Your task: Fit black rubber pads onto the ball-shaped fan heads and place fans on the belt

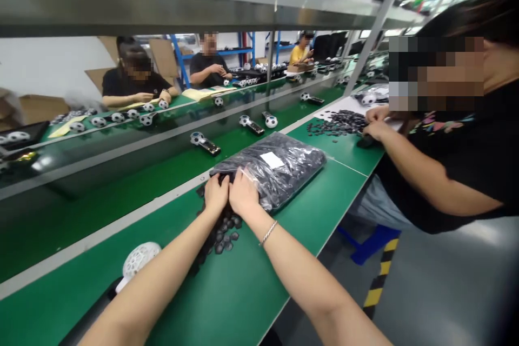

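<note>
A clear plastic bag [300,165] packed with dark pieces lies on the green worktable, a white label on its top. My left hand [217,193] is closed at the bag's near left end, its fingers curled over the edge. Right beside it, my right hand [244,192] grips the same end, with plastic film bunched around the fingers. Small black hexagonal pieces [225,235] are spilled below and between my hands. The fingertips are partly hidden by the film and the dark pieces.
A white round-headed device with a perforated face [141,259] lies by my left forearm. Football-patterned devices [205,144] sit on the green conveyor [162,173]. At right, a co-worker's hands [377,124] are near a black pile [343,122]. A metal shelf [162,0] hangs overhead.
</note>
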The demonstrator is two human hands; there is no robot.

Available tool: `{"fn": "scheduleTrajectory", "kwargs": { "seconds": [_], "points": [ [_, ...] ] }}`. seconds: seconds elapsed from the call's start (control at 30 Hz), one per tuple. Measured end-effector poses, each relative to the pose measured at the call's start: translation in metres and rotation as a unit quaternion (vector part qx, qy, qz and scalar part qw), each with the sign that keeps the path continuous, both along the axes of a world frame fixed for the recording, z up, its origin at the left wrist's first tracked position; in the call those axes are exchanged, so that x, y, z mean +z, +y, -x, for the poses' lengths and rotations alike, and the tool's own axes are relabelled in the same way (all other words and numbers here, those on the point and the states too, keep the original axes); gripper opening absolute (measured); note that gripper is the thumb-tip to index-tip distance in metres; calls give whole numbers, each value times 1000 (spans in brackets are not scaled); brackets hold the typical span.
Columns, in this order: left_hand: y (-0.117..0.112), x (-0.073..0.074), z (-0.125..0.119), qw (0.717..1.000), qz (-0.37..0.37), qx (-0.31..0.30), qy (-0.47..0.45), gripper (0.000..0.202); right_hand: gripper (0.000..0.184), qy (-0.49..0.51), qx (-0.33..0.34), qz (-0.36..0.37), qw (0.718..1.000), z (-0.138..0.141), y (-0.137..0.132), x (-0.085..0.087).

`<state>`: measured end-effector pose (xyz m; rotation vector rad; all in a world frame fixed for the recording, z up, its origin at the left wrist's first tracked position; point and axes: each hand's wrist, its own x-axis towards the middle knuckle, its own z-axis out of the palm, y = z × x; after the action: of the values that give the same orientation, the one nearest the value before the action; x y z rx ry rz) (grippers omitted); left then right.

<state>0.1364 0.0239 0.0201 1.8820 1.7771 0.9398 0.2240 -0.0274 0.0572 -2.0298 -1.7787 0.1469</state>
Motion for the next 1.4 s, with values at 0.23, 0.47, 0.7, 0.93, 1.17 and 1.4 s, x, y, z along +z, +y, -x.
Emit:
{"fn": "scheduleTrajectory", "kwargs": {
  "seconds": [0.23,0.47,0.7,0.93,1.17,1.4],
  "points": [
    [-6,10,-5,998,12,-5,-69,41,42,64,45,-13,997,-15,11,-4],
    [-24,12,-12,977,-5,16,-211,32,33,97,79,-25,992,-12,-1,-7],
    [-38,10,-21,909,-10,70,-410,34,33,164,71,-109,978,3,-12,-11],
    [-44,21,-15,860,2,107,-499,33,32,259,79,-214,939,21,-18,-19],
    [-50,28,-3,852,26,120,-509,21,28,277,77,-257,923,30,-26,-14],
    [-62,37,9,823,26,138,-551,17,25,272,83,-283,916,43,-32,-4]
  ]
}}
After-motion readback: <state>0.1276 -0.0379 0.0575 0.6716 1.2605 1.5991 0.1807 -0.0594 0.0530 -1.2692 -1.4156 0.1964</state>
